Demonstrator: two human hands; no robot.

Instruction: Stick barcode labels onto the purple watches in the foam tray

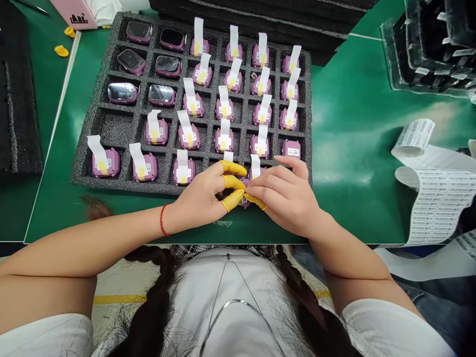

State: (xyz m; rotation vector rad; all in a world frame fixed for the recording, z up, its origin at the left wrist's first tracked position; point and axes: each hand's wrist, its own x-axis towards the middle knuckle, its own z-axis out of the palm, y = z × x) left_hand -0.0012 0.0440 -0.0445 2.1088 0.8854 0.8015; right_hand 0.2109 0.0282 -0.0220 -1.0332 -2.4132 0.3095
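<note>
My left hand [208, 196] and my right hand [286, 196] meet at the near edge of a black foam tray [115, 126], fingers pinched together. Between them sits a small purple watch body [244, 198], mostly hidden by the fingers. Yellow finger cots cover my left fingertips and one right fingertip. A red cord circles my left wrist. The tray's cells hold several purple watch bodies [106, 162], most with a white strip and a yellow tab stuck on the back. Several at the far left [122, 92] lie screen up.
White barcode label strips [431, 183] curl on the green mat at the right. Clear plastic trays [431, 44] stack at the far right. More black foam [260, 15] lies behind the tray. A pink box [76, 14] and loose yellow finger cots [61, 50] lie at the far left.
</note>
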